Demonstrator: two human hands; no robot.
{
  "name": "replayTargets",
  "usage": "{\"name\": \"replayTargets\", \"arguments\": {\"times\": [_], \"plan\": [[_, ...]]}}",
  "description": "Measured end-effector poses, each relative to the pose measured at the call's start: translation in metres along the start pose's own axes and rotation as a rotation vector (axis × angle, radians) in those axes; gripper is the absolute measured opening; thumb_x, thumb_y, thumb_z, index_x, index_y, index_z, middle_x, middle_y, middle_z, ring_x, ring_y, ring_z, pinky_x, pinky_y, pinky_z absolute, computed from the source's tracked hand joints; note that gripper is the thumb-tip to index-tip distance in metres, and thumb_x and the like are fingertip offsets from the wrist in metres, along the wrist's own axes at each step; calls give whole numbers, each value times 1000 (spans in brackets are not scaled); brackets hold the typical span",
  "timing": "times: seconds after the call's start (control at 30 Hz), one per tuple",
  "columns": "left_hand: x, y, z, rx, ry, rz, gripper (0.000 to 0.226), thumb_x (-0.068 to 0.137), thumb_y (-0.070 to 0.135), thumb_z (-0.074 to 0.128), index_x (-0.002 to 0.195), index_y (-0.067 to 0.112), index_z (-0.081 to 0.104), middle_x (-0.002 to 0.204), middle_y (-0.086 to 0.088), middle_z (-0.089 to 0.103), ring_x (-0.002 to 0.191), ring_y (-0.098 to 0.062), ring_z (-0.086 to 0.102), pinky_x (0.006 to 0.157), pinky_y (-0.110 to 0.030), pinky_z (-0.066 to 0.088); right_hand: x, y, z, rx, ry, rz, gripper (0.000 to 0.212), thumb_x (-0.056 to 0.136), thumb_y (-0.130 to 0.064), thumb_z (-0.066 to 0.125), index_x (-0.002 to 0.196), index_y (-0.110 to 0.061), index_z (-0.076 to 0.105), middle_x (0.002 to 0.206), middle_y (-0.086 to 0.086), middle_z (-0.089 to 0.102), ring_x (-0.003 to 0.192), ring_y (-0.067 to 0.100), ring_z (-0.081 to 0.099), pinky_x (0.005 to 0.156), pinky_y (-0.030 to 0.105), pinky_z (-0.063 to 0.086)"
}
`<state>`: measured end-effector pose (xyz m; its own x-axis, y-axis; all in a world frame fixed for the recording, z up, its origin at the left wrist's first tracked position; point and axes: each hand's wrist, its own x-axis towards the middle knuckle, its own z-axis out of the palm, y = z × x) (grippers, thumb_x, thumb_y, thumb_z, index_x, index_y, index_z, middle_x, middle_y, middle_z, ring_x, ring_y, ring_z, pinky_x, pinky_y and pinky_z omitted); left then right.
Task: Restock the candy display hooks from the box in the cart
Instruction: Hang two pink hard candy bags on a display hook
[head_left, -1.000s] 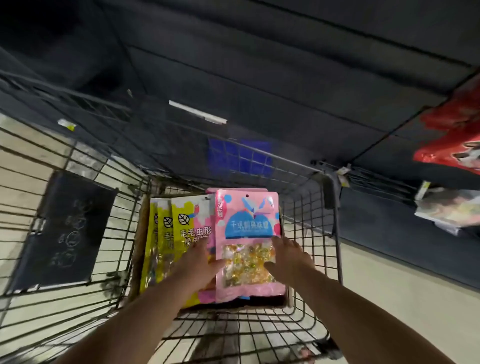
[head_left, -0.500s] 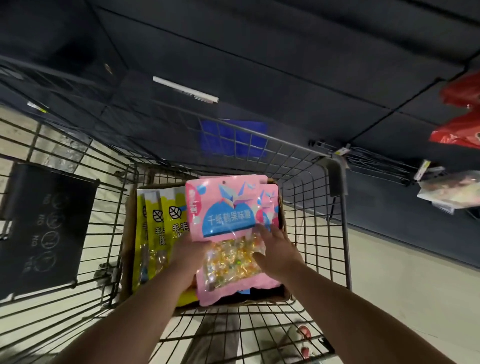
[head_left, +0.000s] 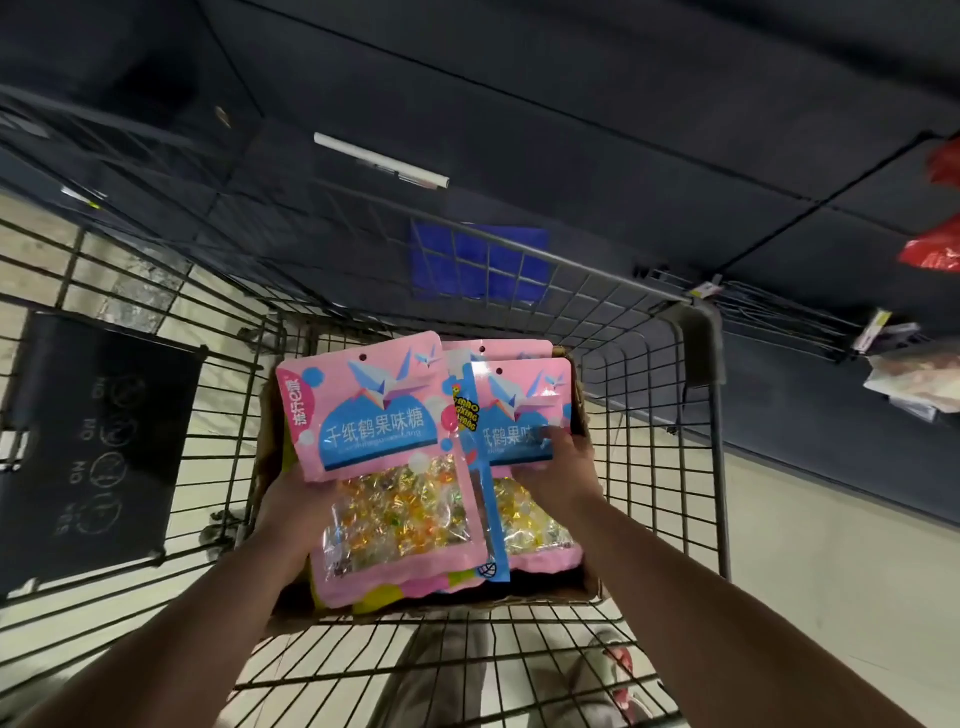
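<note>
A cardboard box (head_left: 589, 584) sits in the wire cart (head_left: 696, 395). My left hand (head_left: 291, 514) grips a pink candy bag (head_left: 384, 457) with a blue label and clear window, lifted above the box. Most of that hand is hidden behind the bag. My right hand (head_left: 563, 467) grips a second pink bag (head_left: 519, 415) just to the right, its fingers curled over the blue label. More pink bags stand behind in the box, and yellow bags (head_left: 379, 597) show under the lifted one.
Dark shelving fills the top of the view. Wire display hooks (head_left: 769, 306) with a price tag stick out at the right, with candy bags (head_left: 914, 379) and red packs (head_left: 935, 249) hanging beyond. A black sign (head_left: 98, 441) hangs on the cart's left side. My feet show below the cart.
Both hands lifted pink bags up out of the box. The left hand's bag moved left, and the right hand now holds a separate bag. The yellow bags are now mostly covered.
</note>
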<state>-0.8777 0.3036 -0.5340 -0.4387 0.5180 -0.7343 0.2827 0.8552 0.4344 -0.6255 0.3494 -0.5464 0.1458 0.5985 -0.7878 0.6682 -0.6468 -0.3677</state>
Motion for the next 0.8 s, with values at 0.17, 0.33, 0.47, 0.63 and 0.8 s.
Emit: {"name": "replayTargets", "arguments": {"times": [0.17, 0.33, 0.47, 0.63, 0.8], "plan": [[3, 0, -7, 7, -10, 10, 11, 90, 15, 61, 99, 9, 64, 83, -12, 67, 70, -25, 63, 56, -27, 42, 5, -1, -5, 102, 108, 37, 67, 81, -14, 69, 137, -22, 33, 130, 10, 42, 117, 32, 52, 96, 46, 50], [3, -1, -13, -149, -40, -20, 20, 83, 14, 68, 102, 8, 65, 95, -20, 69, 89, -38, 66, 82, -47, 52, 4, -1, -13, 257, 77, 124, 57, 77, -10, 76, 123, -16, 44, 92, -3, 55, 95, 24, 62, 76, 37, 55], [-4, 0, -22, -275, -167, 4, 49, 58, 29, 78, 102, 9, 69, 92, -16, 73, 90, -39, 69, 84, -49, 53, -5, 2, -14, 317, 44, 81, 31, 80, -8, 72, 104, -10, 52, 91, 4, 60, 70, 15, 57, 47, 24, 44], [-14, 2, -26, -371, -325, 3, 55, 58, 31, 85, 109, 16, 69, 102, -9, 74, 104, -36, 65, 99, -58, 43, -21, 1, -17, 325, -16, -10, 31, 84, -8, 68, 110, -13, 52, 95, 2, 62, 86, 18, 62, 62, 26, 52], [-40, 23, -17, -411, -367, -2, 26, 75, 7, 75, 100, 7, 69, 80, -11, 75, 77, -31, 70, 79, -43, 53, -41, -3, -39, 275, 58, -86, 23, 89, -6, 59, 91, -25, 45, 79, -11, 52, 72, 11, 54, 56, 22, 42]]}}
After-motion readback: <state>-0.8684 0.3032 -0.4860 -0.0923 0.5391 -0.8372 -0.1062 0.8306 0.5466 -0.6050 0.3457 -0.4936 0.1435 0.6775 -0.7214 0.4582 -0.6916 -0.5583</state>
